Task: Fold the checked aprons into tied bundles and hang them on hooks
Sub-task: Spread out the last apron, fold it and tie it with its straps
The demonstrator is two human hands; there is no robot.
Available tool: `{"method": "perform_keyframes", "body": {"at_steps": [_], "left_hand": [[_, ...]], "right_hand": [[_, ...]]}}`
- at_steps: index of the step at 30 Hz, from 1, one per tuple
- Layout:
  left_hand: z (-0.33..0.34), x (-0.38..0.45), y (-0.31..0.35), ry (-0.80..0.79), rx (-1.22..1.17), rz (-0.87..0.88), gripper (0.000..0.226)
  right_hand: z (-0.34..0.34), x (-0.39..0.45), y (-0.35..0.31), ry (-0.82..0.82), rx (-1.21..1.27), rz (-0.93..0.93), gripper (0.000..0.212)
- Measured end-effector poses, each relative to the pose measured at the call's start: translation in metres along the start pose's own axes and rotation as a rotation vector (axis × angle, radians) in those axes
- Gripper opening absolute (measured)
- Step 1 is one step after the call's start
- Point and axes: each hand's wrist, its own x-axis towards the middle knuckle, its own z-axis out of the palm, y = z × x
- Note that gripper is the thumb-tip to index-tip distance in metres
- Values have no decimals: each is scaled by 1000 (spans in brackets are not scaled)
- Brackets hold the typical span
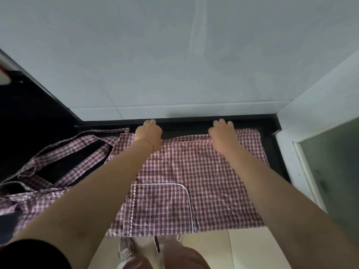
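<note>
1. I see the checked apron (194, 171) spread flat on a dark countertop (38, 117), red-and-white plaid, filling the middle of my view from about 12 o'clock down to 6 o'clock, where its near edge hangs just over the counter's front.
2. A patch pocket (161, 206) with white piping and a lacy white strip sits on the near half, toward 6 o'clock.
3. The apron's straps (64, 152) trail off in loops toward 9 o'clock across the dark surface.
4. My left hand (149, 134) rests at the apron's far edge around 11 o'clock, fingers curled over that edge; I cannot tell whether it actually pinches the cloth.
5. My right hand (223, 134) lies at the same far edge near 1 o'clock, fingers bent at the hem; its hold is equally unclear.
6. A pale wall (174, 55) rises behind the counter at 12 o'clock.
</note>
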Motion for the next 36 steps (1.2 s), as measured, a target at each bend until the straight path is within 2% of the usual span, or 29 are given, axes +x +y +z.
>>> {"method": "perform_keyframes", "body": {"at_steps": [3, 6, 9, 11, 12, 15, 17, 19, 24, 28, 30, 32, 34, 36], "left_hand": [[-9, -9, 2, 36, -86, 74, 18], [-17, -17, 18, 2, -208, 112, 21], [-10, -20, 35, -16, -354, 109, 48], [-5, -21, 46, 14, -373, 154, 74], [-3, -21, 54, 30, -381, 186, 78], [-1, -22, 75, 73, -471, 210, 58], [-2, -22, 80, 110, -484, 144, 33], [-4, -25, 77, 132, -457, 84, 18], [0, -32, 45, 15, -272, -29, 20], [11, -36, 7, -105, -246, -180, 14], [17, -40, -11, -171, -296, -252, 21], [22, -42, -26, -249, -378, -323, 30], [26, -42, -37, -319, -500, -400, 27], [22, -41, -41, -249, -561, -451, 20]], "right_hand": [[0, -7, 7, 13, 88, 9, 7], [-9, -14, 4, 16, 254, 26, 9], [-14, -18, 0, -9, 356, 21, 11], [-14, -21, -1, -4, 380, 4, 11], [-14, -24, 0, -5, 383, -2, 11], [-11, -33, 1, 35, 412, -3, 10], [-10, -36, 1, 63, 418, 11, 9], [-8, -40, 3, 76, 424, 35, 7], [-6, -46, 8, 128, 415, 103, 17], [-4, -44, 9, 76, 391, 157, 11], [-1, -44, 14, -1, 362, 199, 10], [2, -47, 22, -105, 352, 267, 19], [3, -49, 27, -194, 382, 332, 26], [1, -48, 30, -205, 418, 373, 26]]}}
